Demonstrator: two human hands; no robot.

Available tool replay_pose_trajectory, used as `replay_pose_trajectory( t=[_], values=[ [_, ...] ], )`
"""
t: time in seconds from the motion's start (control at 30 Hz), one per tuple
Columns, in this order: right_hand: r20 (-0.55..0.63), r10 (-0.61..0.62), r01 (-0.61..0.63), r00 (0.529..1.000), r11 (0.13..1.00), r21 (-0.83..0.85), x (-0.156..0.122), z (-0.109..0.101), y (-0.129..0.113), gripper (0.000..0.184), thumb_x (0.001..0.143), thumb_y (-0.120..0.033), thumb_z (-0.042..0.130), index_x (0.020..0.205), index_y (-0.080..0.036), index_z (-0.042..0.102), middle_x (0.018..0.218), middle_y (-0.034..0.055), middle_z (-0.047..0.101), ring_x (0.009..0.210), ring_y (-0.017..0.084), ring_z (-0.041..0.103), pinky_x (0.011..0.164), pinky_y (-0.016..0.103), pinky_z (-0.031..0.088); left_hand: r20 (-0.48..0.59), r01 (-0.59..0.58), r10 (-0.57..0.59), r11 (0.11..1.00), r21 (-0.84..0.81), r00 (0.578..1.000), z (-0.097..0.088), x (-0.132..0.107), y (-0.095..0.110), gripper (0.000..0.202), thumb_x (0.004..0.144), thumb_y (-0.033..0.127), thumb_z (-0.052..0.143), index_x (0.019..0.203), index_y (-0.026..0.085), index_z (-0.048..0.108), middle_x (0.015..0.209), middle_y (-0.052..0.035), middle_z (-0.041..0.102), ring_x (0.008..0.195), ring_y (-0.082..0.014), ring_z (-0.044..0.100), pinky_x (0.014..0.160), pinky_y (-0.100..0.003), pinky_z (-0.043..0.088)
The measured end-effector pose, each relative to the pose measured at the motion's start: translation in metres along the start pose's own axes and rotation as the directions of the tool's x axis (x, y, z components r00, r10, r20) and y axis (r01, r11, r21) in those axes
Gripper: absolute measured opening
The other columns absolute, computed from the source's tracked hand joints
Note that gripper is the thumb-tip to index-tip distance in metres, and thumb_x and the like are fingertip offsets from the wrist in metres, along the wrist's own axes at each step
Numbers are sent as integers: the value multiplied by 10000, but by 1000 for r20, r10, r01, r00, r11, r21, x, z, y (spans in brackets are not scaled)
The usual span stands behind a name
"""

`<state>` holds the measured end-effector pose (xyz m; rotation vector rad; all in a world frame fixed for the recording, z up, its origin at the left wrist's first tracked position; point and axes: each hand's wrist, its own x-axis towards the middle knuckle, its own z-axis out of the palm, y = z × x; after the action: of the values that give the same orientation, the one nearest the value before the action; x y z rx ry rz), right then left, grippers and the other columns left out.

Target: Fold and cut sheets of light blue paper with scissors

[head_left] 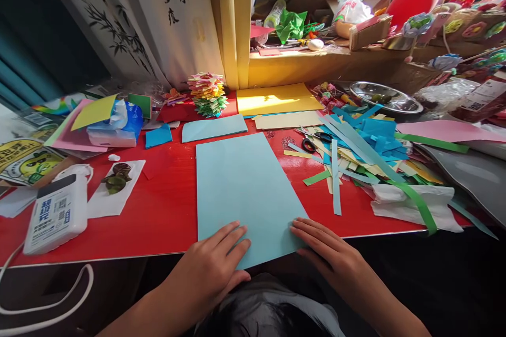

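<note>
A light blue sheet of paper (245,189) lies flat on the red table (166,210), its near edge hanging slightly over the front edge. My left hand (209,268) rests on the sheet's near left corner, fingers stretched flat. My right hand (328,253) lies on the near right corner, fingers also extended flat. Neither hand grips anything.
Paper strips and scraps (363,152) with scissors (312,142) are piled to the right. A white glue bottle (57,213) and tissue pack (114,126) sit left. A stack of folded coloured paper (207,93), yellow card (276,99) and a metal bowl (385,97) stand behind.
</note>
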<state>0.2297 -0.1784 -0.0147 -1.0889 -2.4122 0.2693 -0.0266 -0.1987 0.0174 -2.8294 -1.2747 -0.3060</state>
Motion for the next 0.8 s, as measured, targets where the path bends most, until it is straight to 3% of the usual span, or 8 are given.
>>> replay_pose_trajectory(
  t=[0.53, 0.8],
  values=[
    [15, -14, 15, 1000, 999, -52, 2, 2, -2, 321, 852, -209, 475, 1156, -148, 559, 1215, 82, 550, 1154, 196, 481, 942, 347, 467, 218, 90, -48, 978, -187, 975, -14, 7, -9, 293, 794, 292, 551, 1072, 204, 588, 1240, -49, 545, 1190, -211, 449, 877, -330, 498],
    [34, -7, 7, 999, 1000, 26, 10, 6, -11, 306, 847, -225, 488, 1131, -180, 589, 1220, 74, 549, 1163, 209, 468, 956, 378, 453, 293, 128, -64, 971, -202, 954, -16, 6, -8, 332, 829, 334, 493, 1137, 218, 529, 1307, -29, 480, 1232, -197, 395, 917, -334, 469]
  ],
)
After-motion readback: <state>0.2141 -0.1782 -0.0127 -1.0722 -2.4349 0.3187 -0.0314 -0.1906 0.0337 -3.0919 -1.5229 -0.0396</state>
